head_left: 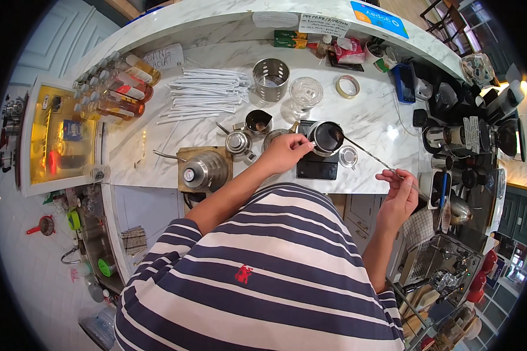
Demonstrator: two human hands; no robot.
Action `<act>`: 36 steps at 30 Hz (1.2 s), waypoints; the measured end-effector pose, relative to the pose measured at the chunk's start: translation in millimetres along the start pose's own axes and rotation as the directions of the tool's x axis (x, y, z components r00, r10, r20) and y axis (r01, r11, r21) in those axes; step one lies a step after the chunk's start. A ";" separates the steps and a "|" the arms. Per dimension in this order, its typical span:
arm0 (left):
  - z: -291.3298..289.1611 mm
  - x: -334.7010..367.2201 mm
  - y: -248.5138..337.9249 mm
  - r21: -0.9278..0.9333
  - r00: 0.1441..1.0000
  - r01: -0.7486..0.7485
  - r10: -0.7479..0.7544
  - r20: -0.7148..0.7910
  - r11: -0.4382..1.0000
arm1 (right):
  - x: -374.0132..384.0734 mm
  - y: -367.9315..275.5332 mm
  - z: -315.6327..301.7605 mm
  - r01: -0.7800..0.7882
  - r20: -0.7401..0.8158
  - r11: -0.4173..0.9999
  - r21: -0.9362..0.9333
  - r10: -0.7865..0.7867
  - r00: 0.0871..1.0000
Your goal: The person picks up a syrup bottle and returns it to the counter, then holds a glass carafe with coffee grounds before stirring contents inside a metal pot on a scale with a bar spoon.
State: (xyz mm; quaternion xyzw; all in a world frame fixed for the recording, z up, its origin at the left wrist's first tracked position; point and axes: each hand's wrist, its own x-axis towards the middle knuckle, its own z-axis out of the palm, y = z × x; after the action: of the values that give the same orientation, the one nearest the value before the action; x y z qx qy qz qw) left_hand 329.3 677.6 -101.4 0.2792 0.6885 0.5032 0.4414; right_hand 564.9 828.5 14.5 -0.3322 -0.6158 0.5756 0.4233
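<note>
My left hand [288, 153] is closed at the near left side of a metal cup [318, 151], its thumb and fingers pinching the side or handle. Dark liquid [328, 137] fills part of the cup. A long twisted bar spoon [366, 153] slants from the cup's right rim up to my right hand [397, 190], which pinches its shaft. The cup stands on or over a black scale [317, 170]. Left of my left hand are a small metal pot [238, 142] and a steel pitcher [257, 121] holding something dark. A small round metal piece [348, 156] lies right of the scale.
A gooseneck kettle [206, 171] stands on a wooden board at the near left. Farther back are wrapped straws [205, 93], a perforated steel canister [270, 80], a clear plastic cup [305, 95] and a tape roll [347, 86]. Bottles [120, 88] line the left, equipment [468, 137] the right.
</note>
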 end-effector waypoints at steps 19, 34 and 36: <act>-0.8 0.1 2.8 0.024 1.000 0.005 -0.005 0.002 1.000 | -18.2 -1.1 6.2 0.083 0.193 0.977 -0.195 -0.045 0.980; -2.8 -0.7 5.9 0.010 1.000 0.025 -0.026 0.015 1.000 | -12.9 5.8 -8.0 0.060 0.151 0.995 -0.077 -0.047 0.987; -2.6 -0.3 5.5 -0.002 1.000 0.009 -0.009 0.017 1.000 | -11.2 10.8 -9.1 0.033 0.120 0.999 -0.027 -0.030 0.992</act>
State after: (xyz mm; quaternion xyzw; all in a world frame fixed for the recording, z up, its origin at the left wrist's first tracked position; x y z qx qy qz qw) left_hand 326.8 678.0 -95.8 0.2799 0.6854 0.4997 0.4496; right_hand 576.9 823.7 2.0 -0.2933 -0.6535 0.5789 0.3897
